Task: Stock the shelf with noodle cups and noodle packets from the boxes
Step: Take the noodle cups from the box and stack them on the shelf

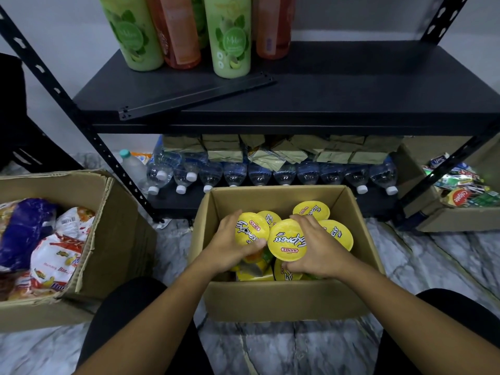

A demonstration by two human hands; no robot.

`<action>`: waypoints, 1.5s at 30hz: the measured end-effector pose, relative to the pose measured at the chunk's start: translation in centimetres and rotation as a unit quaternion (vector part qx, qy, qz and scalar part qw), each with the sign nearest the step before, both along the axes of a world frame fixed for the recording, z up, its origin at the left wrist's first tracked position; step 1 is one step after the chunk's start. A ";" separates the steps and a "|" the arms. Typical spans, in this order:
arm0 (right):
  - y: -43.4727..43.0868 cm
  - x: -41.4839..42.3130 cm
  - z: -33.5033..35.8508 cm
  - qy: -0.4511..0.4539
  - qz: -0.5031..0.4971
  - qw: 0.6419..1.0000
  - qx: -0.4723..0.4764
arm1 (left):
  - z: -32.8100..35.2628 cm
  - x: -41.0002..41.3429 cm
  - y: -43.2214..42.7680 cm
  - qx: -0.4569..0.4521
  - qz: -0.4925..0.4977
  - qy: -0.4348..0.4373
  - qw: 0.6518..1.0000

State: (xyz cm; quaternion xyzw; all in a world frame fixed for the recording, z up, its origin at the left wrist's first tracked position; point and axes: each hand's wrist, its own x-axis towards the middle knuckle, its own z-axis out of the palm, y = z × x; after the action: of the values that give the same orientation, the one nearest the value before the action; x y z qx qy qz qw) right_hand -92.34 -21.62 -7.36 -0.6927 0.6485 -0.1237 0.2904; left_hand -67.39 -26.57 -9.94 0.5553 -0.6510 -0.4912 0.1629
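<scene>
Packet box (113,239): on the floor at left, noodle packets (56,255) inside.
Left hand (230,247): fingers curled round the left cup (250,227).
Right hand (316,253): fingers wrapped round the middle cup (286,243).
Cup box (284,301): open, before the shelf (324,98), both cups inside.

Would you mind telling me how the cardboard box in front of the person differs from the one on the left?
The front box holds yellow-lidded noodle cups; the left box holds soft packets in white, red and purple wrappers. The left hand and right hand grip cups inside the front box; no hand touches the left box. Both are open brown cardboard on the floor.
</scene>
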 end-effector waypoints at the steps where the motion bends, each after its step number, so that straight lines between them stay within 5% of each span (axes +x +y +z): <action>1: 0.0 0.0 0.0 -0.001 -0.001 1.000 0.000 | 0.0 0.2 -0.1 -0.009 -0.026 -0.024 0.999; 10: 0.0 -0.1 0.5 0.009 -0.013 1.000 0.009 | 0.8 0.1 -0.5 -0.089 -0.043 -0.080 0.992; 15: 1.6 0.2 7.2 -0.051 -0.038 0.998 0.006 | 8.4 0.2 1.0 -0.098 -0.004 -0.093 0.991; 25: 4.7 1.3 40.1 -0.113 -0.075 0.988 -0.071 | 42.1 1.4 3.1 -0.143 -0.014 -0.029 0.989; 33: 5.2 0.3 67.2 -0.254 -0.144 0.944 -0.152 | 70.2 0.3 3.4 -0.252 0.018 0.045 0.966; 45: 2.1 -3.0 93.0 -0.337 -0.090 0.872 -0.344 | 95.9 -4.0 1.8 -0.417 0.072 0.170 0.890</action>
State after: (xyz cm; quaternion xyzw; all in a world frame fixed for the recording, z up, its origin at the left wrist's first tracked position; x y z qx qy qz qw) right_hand -95.33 -19.51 85.60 -0.6038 0.4872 -0.5904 0.2224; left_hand -71.36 -24.78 85.99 0.3900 -0.7165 -0.2486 0.5222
